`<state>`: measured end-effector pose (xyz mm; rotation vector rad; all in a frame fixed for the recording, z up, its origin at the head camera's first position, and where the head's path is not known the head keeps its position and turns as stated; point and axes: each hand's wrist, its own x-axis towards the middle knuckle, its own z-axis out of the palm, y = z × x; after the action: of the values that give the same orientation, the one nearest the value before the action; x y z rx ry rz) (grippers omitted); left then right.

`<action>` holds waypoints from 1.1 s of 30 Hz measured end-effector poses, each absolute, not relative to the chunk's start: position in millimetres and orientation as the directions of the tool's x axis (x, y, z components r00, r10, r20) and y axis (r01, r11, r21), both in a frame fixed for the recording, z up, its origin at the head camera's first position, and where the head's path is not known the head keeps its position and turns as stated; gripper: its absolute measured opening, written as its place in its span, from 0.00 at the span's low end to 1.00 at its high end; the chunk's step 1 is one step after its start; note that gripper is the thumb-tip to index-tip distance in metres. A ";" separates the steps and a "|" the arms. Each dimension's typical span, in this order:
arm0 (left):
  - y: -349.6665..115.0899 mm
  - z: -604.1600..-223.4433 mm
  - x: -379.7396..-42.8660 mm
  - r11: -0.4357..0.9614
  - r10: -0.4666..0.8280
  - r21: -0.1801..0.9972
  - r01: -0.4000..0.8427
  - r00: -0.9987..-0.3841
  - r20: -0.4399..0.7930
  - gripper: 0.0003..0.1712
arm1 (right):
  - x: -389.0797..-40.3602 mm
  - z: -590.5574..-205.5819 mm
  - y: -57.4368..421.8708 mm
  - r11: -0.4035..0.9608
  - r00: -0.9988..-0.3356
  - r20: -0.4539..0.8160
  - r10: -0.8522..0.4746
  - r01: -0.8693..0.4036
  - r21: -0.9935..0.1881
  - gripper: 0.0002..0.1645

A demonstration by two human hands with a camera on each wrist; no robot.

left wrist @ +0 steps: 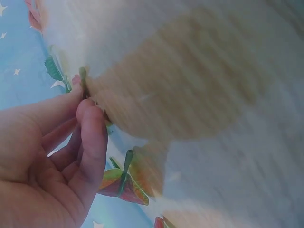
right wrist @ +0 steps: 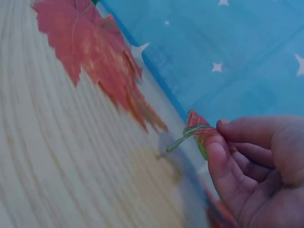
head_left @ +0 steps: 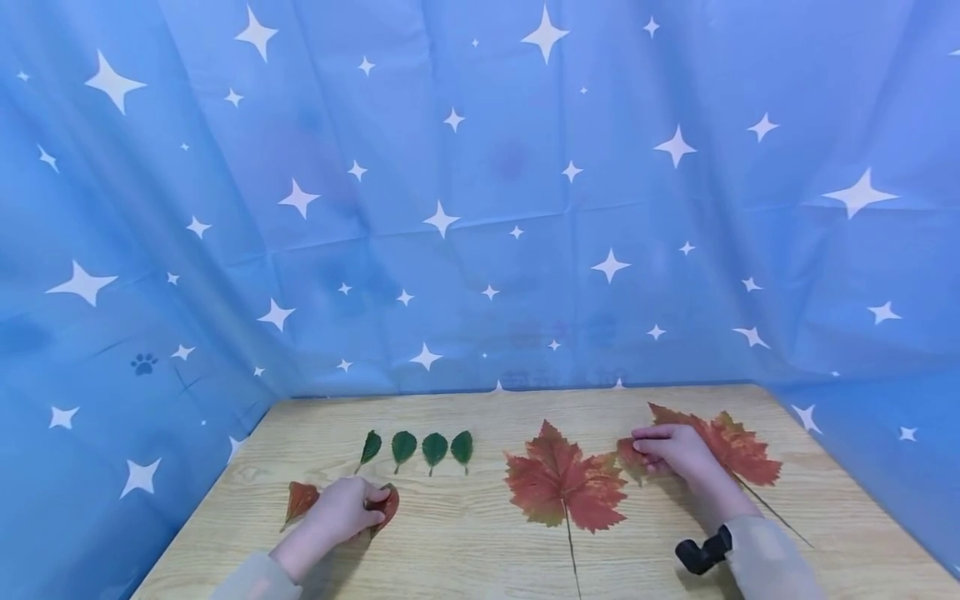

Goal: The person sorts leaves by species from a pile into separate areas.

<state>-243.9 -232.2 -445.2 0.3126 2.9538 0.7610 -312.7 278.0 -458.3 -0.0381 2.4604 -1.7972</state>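
In the lower left of the head view, the left hand pinches a small red leaf between thumb and fingers, just above the wooden table. Another small red-orange leaf lies just beside that wrist, on its left. Above the hand in the frame, four dark green leaves lie in a row, stems pointing down.

In the lower right, the right hand grasps a second small red leaf by thumb and fingertips; the right wrist view shows its green stem jutting free. A large red maple-like leaf lies left of this hand, and a similar large leaf lies partly behind it.

The step in hand seems to be handling one small leaf per hand. The next move probably calls for a light pinch and a flat lowering, since these leaves look thin.
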 end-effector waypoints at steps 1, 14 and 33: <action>-232.4 -445.4 -243.5 0.857 0.218 0.482 0.183 -0.976 -0.017 0.19 | -311.4 -455.6 277.2 0.307 -0.995 -0.054 -0.079 0.027 -0.951 0.27; -240.6 -446.7 -240.1 0.746 0.264 0.655 0.116 -0.955 -0.132 0.24 | -291.7 -422.1 242.8 0.290 -0.989 0.055 -0.134 -0.092 -0.953 0.26; -246.2 -452.2 -236.9 0.698 0.249 0.713 0.069 -0.957 -0.151 0.27 | -276.4 -422.5 122.5 0.108 -0.979 0.044 -0.200 -0.066 -0.992 0.21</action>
<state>-236.9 -246.2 -452.2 0.2544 2.6723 1.1071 -276.4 122.5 -422.5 -0.2734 2.2603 -2.0147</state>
